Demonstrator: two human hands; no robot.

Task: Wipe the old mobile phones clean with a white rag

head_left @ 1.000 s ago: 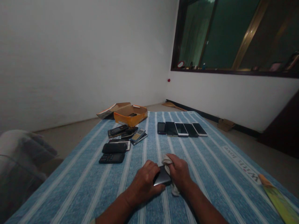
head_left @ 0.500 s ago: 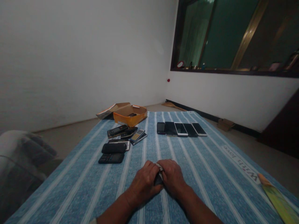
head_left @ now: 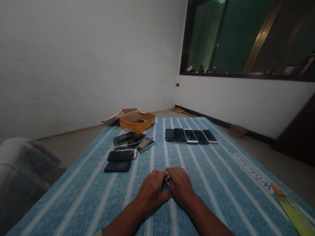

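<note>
My left hand [head_left: 153, 189] and my right hand [head_left: 181, 184] meet low over the striped cloth, both closed. Between them a small dark mobile phone [head_left: 166, 187] shows in part, gripped by my left hand; most of it is hidden by the fingers. A crumpled whitish wiping cloth [head_left: 167, 174] pokes out at the top, under the fingers of my right hand and against the phone. To the left lie a black keypad phone [head_left: 117, 167] and a black rounded phone [head_left: 120, 156], with several more phones [head_left: 145, 143] piled behind them.
A row of several phones [head_left: 190, 136] lies side by side at the far right. An orange cardboard box [head_left: 137, 127] with its lid open stands at the back left. Striped blue fabric [head_left: 211, 196] covers the table. A yellow-green item [head_left: 292, 209] lies at the right edge.
The phone between my hands has tilted slightly, and its surface looks lighter. My fingers and the whitish cloth have shifted a little. Everything else stays in place.
</note>
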